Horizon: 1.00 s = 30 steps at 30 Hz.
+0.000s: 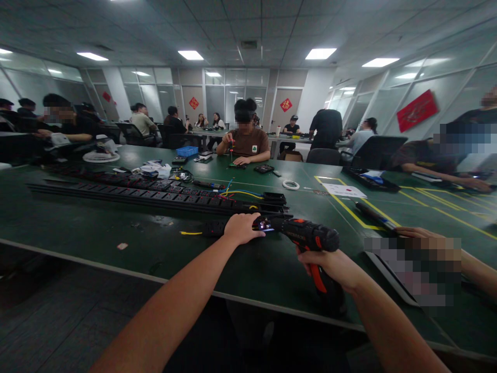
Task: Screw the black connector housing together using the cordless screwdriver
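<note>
My right hand (pixel 336 267) grips the handle of a black and red cordless screwdriver (pixel 306 235). Its lit nose points left at a small black power strip part (pixel 213 227) lying on the green table (pixel 97 228). My left hand (pixel 243 228) lies flat on that part, pressing it down right where the tool tip meets it. A short yellow wire (pixel 191 233) lies just left of the part.
Long black power strips (pixel 155 196) with coloured wires lie across the table behind my hands. A roll of white tape (pixel 290 184) and a sheet of paper (pixel 345 190) sit farther back. A person works opposite; another person's arm (pixel 438 248) rests at the right. Yellow lines mark the tabletop.
</note>
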Motion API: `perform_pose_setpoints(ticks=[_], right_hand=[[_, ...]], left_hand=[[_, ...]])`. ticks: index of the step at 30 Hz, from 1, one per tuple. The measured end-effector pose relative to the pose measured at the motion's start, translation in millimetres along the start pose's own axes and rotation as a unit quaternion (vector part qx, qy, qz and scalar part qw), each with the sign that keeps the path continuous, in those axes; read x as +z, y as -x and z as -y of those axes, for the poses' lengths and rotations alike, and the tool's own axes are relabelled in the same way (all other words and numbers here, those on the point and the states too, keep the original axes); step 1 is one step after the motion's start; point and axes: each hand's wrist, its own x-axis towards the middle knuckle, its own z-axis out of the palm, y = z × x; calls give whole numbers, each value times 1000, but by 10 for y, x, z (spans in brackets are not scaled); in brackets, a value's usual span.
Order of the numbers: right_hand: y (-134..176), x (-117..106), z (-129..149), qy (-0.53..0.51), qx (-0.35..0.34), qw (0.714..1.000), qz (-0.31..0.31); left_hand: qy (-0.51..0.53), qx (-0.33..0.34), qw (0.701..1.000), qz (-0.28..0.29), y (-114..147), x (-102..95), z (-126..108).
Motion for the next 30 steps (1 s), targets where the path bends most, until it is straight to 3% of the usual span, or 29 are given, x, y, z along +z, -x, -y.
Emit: perform_pose_setpoints(ticks=[30], right_hand=[[1, -26, -27, -17, -10, 1000, 5]], left_hand=[[-1, -6, 1000, 6, -4, 1, -7]])
